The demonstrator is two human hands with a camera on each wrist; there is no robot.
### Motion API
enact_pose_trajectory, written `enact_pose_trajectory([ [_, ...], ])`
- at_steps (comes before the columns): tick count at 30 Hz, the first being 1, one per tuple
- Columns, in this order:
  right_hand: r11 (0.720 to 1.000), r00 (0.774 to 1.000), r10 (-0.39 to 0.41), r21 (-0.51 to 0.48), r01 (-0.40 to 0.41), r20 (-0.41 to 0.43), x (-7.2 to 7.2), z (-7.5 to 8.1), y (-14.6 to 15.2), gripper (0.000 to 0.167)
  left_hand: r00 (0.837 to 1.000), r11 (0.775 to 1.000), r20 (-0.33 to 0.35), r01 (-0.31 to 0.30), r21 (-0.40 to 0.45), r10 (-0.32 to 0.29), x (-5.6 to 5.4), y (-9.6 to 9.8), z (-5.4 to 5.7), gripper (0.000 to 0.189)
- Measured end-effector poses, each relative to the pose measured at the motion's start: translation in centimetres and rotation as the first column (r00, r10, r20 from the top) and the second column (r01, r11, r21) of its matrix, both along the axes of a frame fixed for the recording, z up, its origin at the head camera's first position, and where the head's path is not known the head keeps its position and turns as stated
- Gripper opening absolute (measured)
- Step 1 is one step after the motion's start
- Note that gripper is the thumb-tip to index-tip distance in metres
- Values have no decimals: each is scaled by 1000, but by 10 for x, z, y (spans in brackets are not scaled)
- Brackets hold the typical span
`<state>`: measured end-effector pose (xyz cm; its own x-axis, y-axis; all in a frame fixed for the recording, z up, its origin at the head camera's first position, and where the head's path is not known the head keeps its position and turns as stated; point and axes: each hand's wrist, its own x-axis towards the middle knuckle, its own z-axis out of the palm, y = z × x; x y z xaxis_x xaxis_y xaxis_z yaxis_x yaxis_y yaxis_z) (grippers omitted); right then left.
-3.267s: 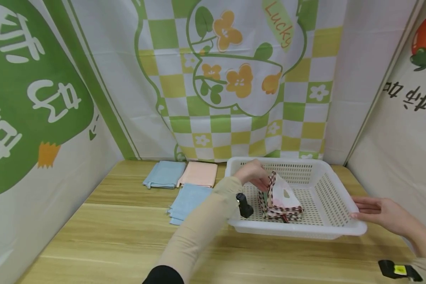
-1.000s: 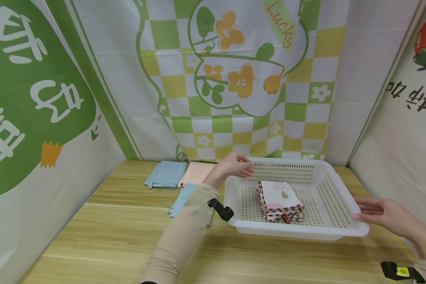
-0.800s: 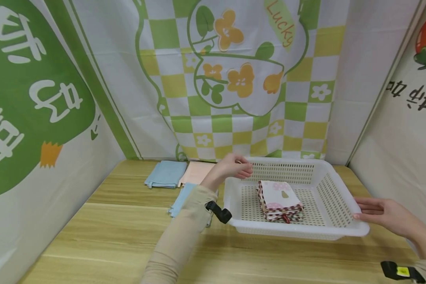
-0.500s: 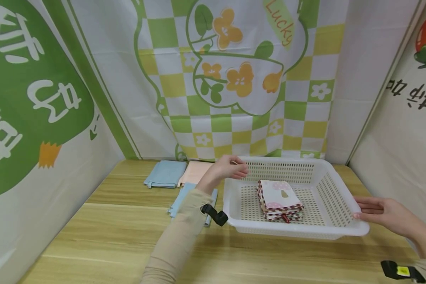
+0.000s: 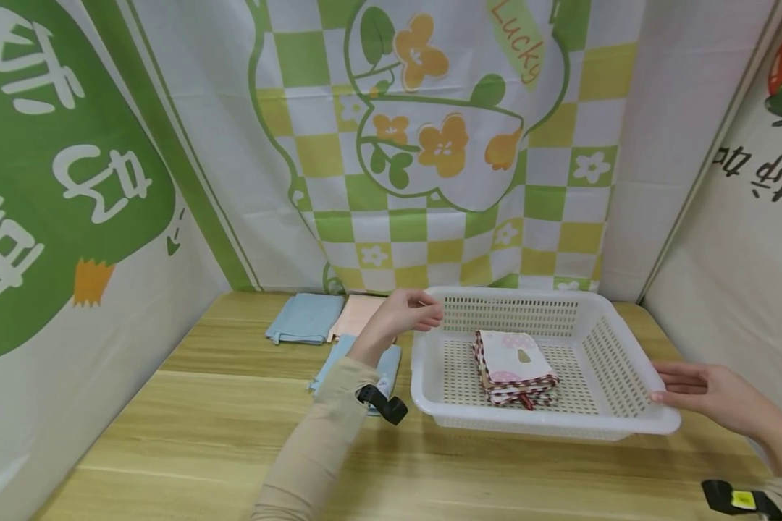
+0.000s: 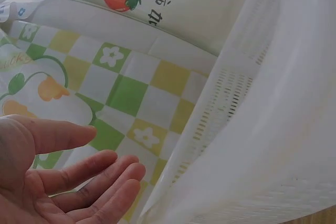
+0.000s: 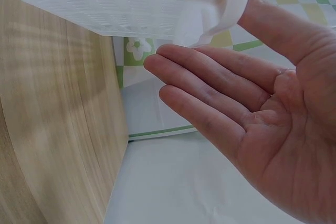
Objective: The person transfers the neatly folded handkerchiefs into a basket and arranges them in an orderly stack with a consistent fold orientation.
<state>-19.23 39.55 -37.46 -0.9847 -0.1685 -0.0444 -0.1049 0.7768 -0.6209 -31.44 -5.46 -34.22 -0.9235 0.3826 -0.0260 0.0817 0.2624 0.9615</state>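
Observation:
My left hand (image 5: pixel 396 315) hovers at the left rim of a white perforated plastic basket (image 5: pixel 528 422), fingers loosely bent and holding nothing. In the left wrist view, the palm and spread fingers of the left hand (image 6: pixel 73 182) stand beside the basket wall (image 6: pixel 262 145). A stack of folded cloths (image 5: pixel 515 358), white with pink print and checked edging, lies inside the basket with a small red loop at its front. On the right, my right hand (image 5: pixel 710 394) touches the basket's outer end. The right wrist view shows straight fingers (image 7: pixel 210 95) under the rim, the thumb's tip hidden behind it.
Left of the basket, a folded blue cloth (image 5: pixel 305 318) and a folded pink cloth (image 5: pixel 358 312) lie at the back of the wooden table (image 5: pixel 189 434). Another blue cloth (image 5: pixel 387 373) sits in front, partly under the left arm. Printed curtains (image 5: pixel 469 239) enclose the table.
The left hand, earlier raising the top of the cloth stack in the basket, has let go and moved left to the rim. The stack now lies flat. The right hand stays put.

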Motion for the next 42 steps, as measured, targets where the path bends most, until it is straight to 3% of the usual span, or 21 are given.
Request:
enact_pose_trajectory([
  [17,1000,1000,0,7,0,28,1,1,-1,63,999,999,-24,-41,-16,41,5,-28,-10,27],
  [25,1000,1000,-1,8,1,16,1,0,-1,63,994,994,-35,-107,-24,106,4,-39,-15,28],
  [30,1000,1000,-2,6,2,15,2,0,-1,63,992,993,-52,-112,-26,111,5,-48,-21,31],
  [42,1000,1000,-5,16,5,8,1,1,-1,63,983,982,-23,-182,-41,181,10,-63,-34,22],
])
